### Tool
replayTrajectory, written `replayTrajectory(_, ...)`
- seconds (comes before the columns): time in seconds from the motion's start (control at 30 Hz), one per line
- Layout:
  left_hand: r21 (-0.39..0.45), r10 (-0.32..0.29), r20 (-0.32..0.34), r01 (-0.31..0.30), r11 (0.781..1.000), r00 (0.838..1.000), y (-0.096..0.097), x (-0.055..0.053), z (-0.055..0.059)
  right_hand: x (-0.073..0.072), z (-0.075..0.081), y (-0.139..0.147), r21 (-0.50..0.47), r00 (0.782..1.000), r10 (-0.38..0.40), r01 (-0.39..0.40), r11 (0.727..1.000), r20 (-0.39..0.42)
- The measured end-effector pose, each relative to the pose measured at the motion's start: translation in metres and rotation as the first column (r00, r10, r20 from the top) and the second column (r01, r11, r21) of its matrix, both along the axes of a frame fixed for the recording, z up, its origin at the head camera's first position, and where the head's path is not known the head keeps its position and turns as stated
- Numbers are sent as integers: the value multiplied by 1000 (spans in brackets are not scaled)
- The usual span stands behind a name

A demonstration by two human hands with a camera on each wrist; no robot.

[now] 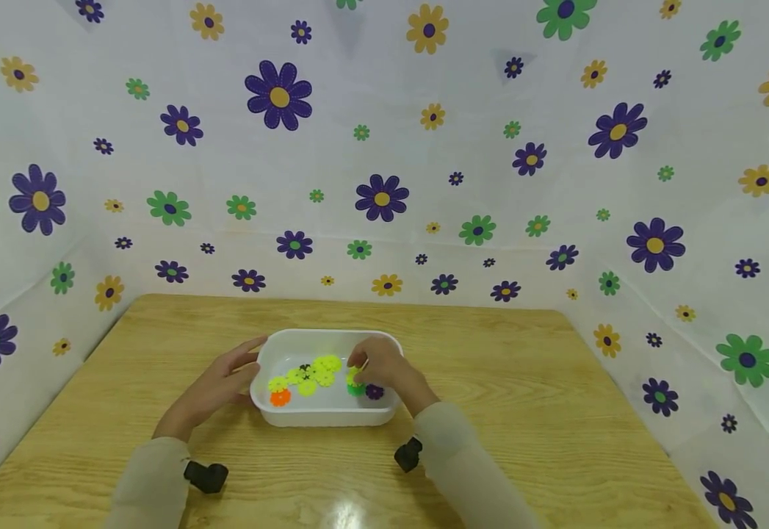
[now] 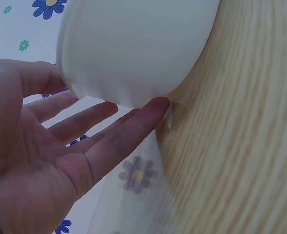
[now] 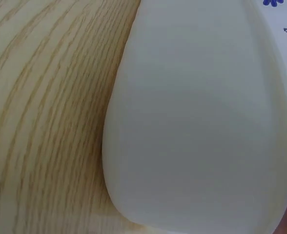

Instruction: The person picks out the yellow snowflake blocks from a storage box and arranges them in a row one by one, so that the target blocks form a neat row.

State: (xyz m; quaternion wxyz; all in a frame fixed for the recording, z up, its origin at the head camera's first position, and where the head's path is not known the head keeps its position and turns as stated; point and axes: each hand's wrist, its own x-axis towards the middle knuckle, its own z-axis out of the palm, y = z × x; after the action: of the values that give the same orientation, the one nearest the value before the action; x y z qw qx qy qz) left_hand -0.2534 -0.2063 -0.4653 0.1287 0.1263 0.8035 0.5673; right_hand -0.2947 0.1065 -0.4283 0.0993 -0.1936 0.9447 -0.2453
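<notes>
A white plastic tub point(image 1: 327, 419) stands on the table, holding several small notched plastic discs. Most are yellow discs point(image 1: 325, 365), grouped left of centre, with a black disc point(image 1: 305, 372) among them. An orange disc point(image 1: 280, 397) lies near the front left corner. My left hand point(image 1: 228, 378) is at the tub's left end, thumb near the rim and straight fingers against the outer wall point(image 2: 138, 53). Inside the right end, my right hand point(image 1: 384, 361) pinches a yellow disc point(image 1: 354, 376) over a green disc point(image 1: 356, 390); a purple disc point(image 1: 374, 392) lies beside them.
The tub sits on a wood-grain table point(image 1: 516, 411). White sheeting with printed flowers point(image 1: 384, 242) hangs behind the table and along both sides. A black wrist camera point(image 1: 207, 477) is strapped to the left sleeve, another black camera point(image 1: 408, 455) to the right.
</notes>
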Motion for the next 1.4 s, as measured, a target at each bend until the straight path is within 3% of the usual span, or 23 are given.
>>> replayTrajectory(0.23, 5, 0, 14, 0, 1000, 1000, 0, 2, -1, 2, -7, -2, -11, 1000, 1, -1, 1000, 30)
replayTrajectory(0.77, -23, 6, 0, -6, 1000, 1000, 1, -1, 10, -4, -1, -4, 24, 1000, 2, -1, 1000, -16)
replayTrajectory(1.17, 15, -12, 16, 12, 1000, 1000, -2, -1, 3, 4, 19, 14, -166, 997, -24, 37, 985, 80)
replayTrajectory(1.4, -17, 0, 14, 0, 1000, 1000, -3, 0, 2, 10, 33, 29, -254, 990, -71, 101, 962, 126)
